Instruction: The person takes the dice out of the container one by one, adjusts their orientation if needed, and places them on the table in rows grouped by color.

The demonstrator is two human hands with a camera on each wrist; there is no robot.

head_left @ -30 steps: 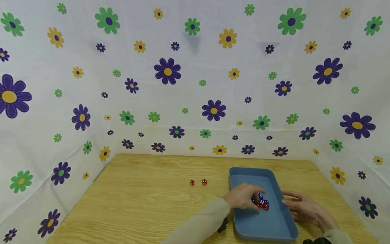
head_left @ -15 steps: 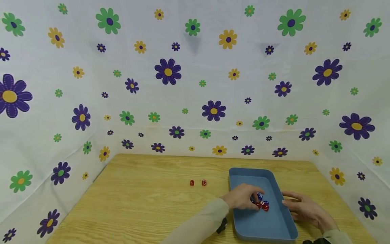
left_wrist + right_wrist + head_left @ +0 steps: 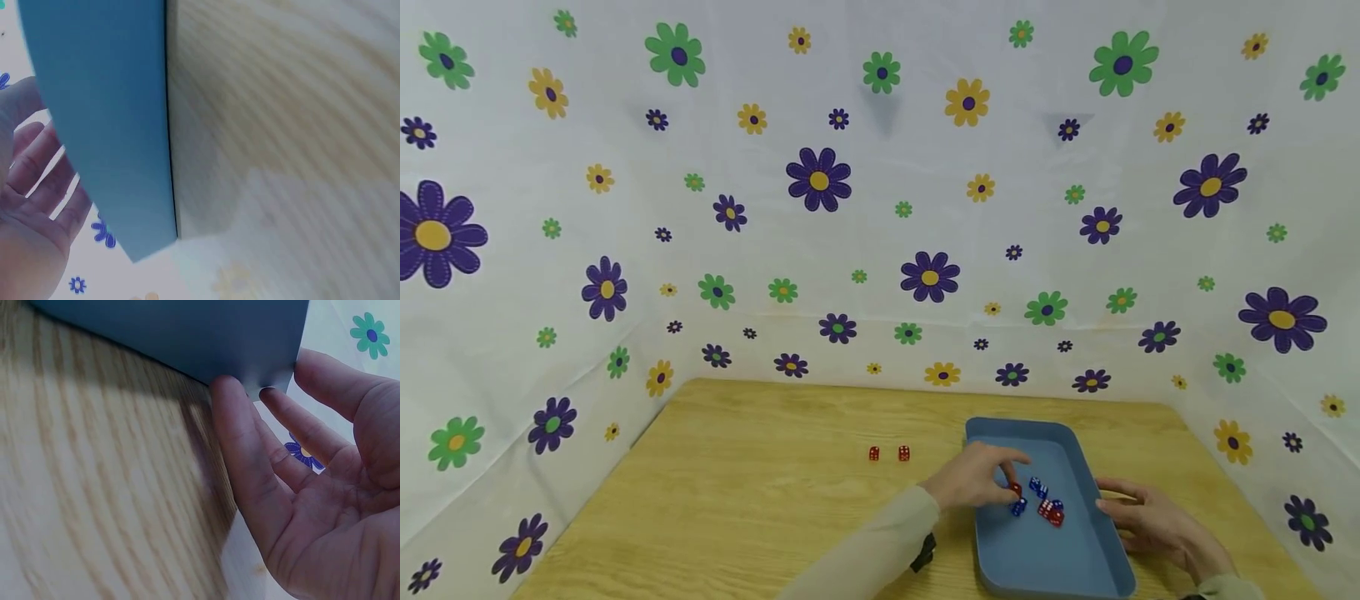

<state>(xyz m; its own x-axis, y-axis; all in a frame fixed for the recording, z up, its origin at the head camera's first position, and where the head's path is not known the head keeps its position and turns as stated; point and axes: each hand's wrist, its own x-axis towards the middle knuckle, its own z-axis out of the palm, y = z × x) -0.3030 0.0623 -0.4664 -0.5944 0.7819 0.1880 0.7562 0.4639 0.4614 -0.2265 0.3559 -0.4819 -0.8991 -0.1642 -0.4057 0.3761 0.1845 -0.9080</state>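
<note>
In the head view my left hand (image 3: 973, 477) reaches over the near-left wall of a blue tray (image 3: 1052, 554), thumb and fingertips pinching a red die (image 3: 1017, 490). Just below that die lies a blue die (image 3: 1018, 507) on the tray floor. To its right sit more blue dice (image 3: 1038, 487) and a small cluster with red dice (image 3: 1056, 518). My right hand (image 3: 1161, 525) touches the outside of the tray's right wall, its fingers extended. In the right wrist view, fingertips (image 3: 228, 394) rest against the tray's outer side. The left wrist view hides the dice behind the tray wall.
Two red dice, one on the left (image 3: 874, 453) and one on the right (image 3: 904, 453), lie apart on the wooden table (image 3: 737, 492), left of the tray. A white flower-patterned cloth (image 3: 865, 233) closes off the back and both sides.
My left hand has drawn back a little to the left with the red die, uncovering more of the blue dice. The right hand stays at the tray wall.
</note>
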